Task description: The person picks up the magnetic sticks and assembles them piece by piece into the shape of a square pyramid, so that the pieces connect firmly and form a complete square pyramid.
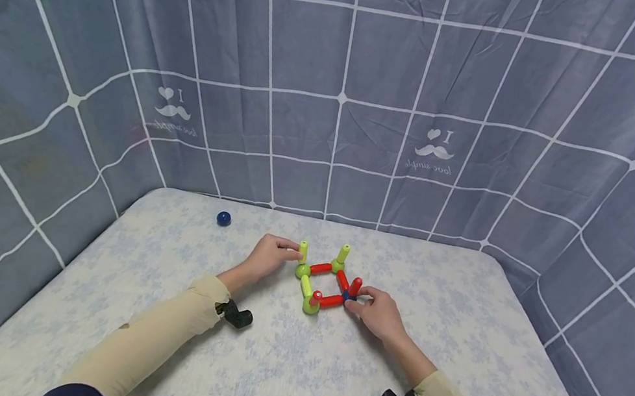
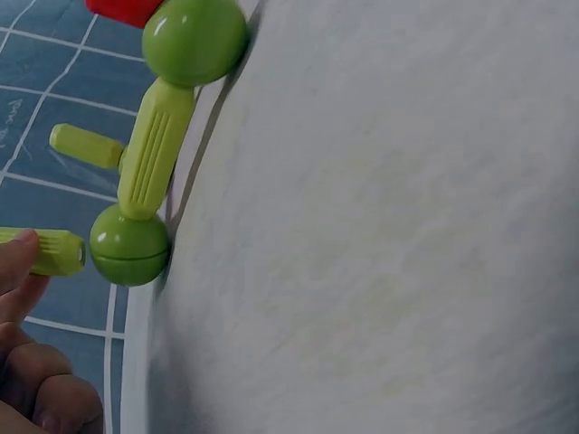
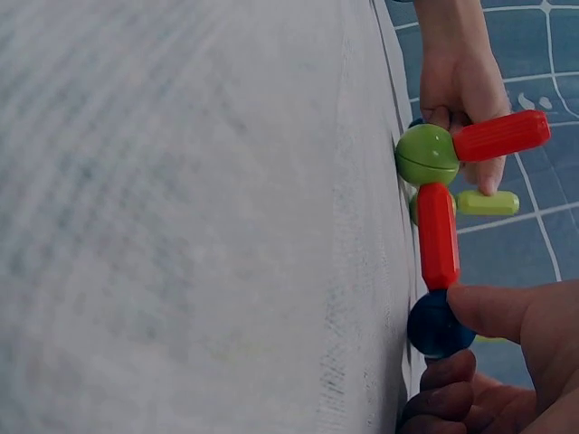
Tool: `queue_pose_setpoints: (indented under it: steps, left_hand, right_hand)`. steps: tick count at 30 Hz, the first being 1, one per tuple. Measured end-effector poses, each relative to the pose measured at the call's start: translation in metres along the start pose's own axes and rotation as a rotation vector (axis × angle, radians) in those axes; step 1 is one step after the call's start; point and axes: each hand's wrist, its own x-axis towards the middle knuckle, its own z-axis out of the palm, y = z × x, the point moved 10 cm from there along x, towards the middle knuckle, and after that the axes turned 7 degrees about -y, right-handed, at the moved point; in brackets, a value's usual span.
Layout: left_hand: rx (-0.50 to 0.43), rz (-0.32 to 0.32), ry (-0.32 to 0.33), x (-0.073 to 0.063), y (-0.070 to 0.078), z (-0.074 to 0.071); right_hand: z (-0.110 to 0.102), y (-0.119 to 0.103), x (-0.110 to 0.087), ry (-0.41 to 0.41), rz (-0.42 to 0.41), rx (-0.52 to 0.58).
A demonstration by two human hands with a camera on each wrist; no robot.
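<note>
A square of magnetic rods and balls lies on the table. Its corners are a near green ball (image 1: 311, 306), two far green balls and a blue ball (image 3: 441, 323). Red rods (image 1: 332, 301) and one yellow-green rod (image 2: 156, 149) form the sides; a short rod stands up at each corner. At the far left corner, my left hand (image 1: 269, 257) pinches an upright yellow-green rod (image 2: 56, 252), its end right at the green ball (image 2: 129, 246). My right hand (image 1: 379, 313) grips the blue ball between thumb and fingers, beside an upright red rod (image 1: 356, 286).
A loose blue ball (image 1: 223, 219) lies toward the far left of the table (image 1: 285, 377), which has a pale patterned cover. Grey-blue curtains (image 1: 302, 124) with white lines hang behind and at both sides.
</note>
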Motion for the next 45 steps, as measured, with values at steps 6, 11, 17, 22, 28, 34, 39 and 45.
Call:
queue_pose_setpoints:
  steps: [6, 11, 17, 22, 28, 34, 39, 45]
  left_hand:
    - [-0.032, 0.007, 0.018, -0.004, -0.003, 0.003]
    - [-0.036, 0.012, 0.037, -0.005, -0.004, 0.004]
    - [-0.02, 0.03, 0.024, -0.005, -0.002, 0.01]
    - [-0.006, 0.043, 0.018, -0.004, -0.001, 0.012]
    - [0.015, 0.064, 0.013, -0.004, -0.001, 0.015]
    - [0.046, 0.053, 0.017, -0.009, 0.001, 0.014]
    - [0.092, 0.019, 0.059, -0.028, 0.008, 0.008]
    - [0.103, 0.006, -0.095, -0.056, 0.015, 0.022]
  right_hand:
    - [0.0, -0.003, -0.001, 0.004, -0.012, -0.016]
    - [0.002, -0.002, -0.002, 0.0, -0.006, -0.025]
    - [0.003, -0.001, -0.003, 0.003, 0.003, -0.029]
    - [0.004, -0.002, -0.003, 0.002, 0.006, -0.031]
    - [0.007, -0.001, -0.004, -0.002, 0.007, -0.04]
    - [0.008, 0.001, -0.004, 0.004, 0.015, -0.055]
    - [0.01, -0.001, -0.005, -0.012, 0.011, -0.062]
    - [0.008, -0.004, -0.006, -0.013, 0.01, -0.07]
